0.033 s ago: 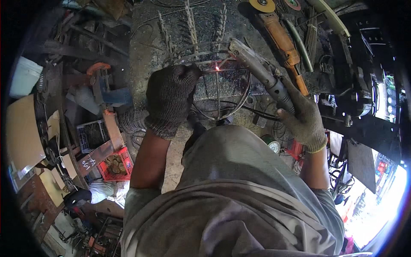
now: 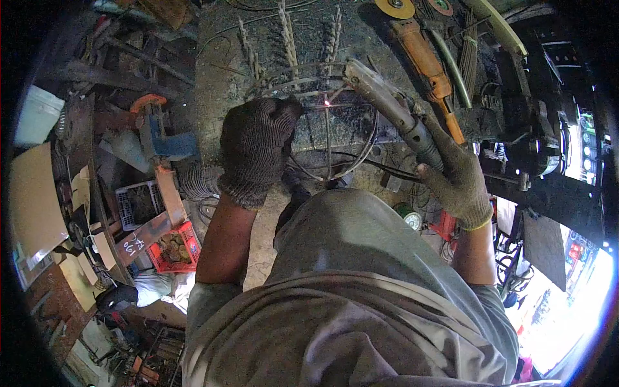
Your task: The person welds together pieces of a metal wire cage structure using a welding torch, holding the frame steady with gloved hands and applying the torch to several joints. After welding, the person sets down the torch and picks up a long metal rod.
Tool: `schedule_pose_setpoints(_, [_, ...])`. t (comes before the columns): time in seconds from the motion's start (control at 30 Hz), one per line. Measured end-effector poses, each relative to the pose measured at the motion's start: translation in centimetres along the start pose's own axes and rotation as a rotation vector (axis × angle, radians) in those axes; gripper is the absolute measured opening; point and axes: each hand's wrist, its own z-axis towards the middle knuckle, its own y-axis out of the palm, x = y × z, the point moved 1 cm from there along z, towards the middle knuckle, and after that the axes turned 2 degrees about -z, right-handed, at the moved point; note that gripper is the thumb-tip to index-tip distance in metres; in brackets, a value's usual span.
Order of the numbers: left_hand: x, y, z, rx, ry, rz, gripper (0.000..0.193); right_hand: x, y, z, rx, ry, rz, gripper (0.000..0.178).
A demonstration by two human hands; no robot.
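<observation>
My left hand (image 2: pixel 259 142), in a dark knitted glove, is closed on the left side of a round metal wire frame (image 2: pixel 371 149) at the table's near edge. A straight rod of the frame runs rightward from my fist; my fingertips are hidden. My right hand (image 2: pixel 456 174), in a grey-brown glove, is wrapped round a welding electrode holder (image 2: pixel 393 111) that slants up and left. From its tip a short electrode (image 2: pixel 337 95) reaches toward a joint of the frame, where a small pink-white spot (image 2: pixel 327 103) glows.
A dark, scuffed worktable (image 2: pixel 222 126) lies under the work. At its far right rests an orange angle grinder (image 2: pixel 422 61) beside bundled rods (image 2: pixel 469 61). Rough metal spikes (image 2: pixel 288 39) stand at the far side. A blue-and-orange clamp-like tool (image 2: pixel 161 138) and a red crate (image 2: pixel 175 248) are at left.
The glow at the joint has become slightly smaller and dimmer. Both hands, the electrode holder and the wire frame keep their places.
</observation>
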Motion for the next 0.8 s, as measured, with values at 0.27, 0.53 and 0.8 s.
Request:
schedule_pose_setpoints(0.27, [-2.1, -1.0, -1.5, 0.006, -0.099, 0.094, 0.013, 0.3, -0.1, -0.4, 0.013, -0.073, -0.069, 0.043])
schedule_pose_setpoints(0.53, [0.6, -1.4, 0.4, 0.032, -0.002, 0.028, 0.014, 0.1, 1.0, -0.1, 0.079, -0.056, 0.006, 0.056])
schedule_pose_setpoints(0.8, [-0.1, -0.2, 0.2, -0.116, -0.182, -0.058, 0.020, -1.0, -0.3, 0.1, 0.119, 0.208, 0.413, 0.068])
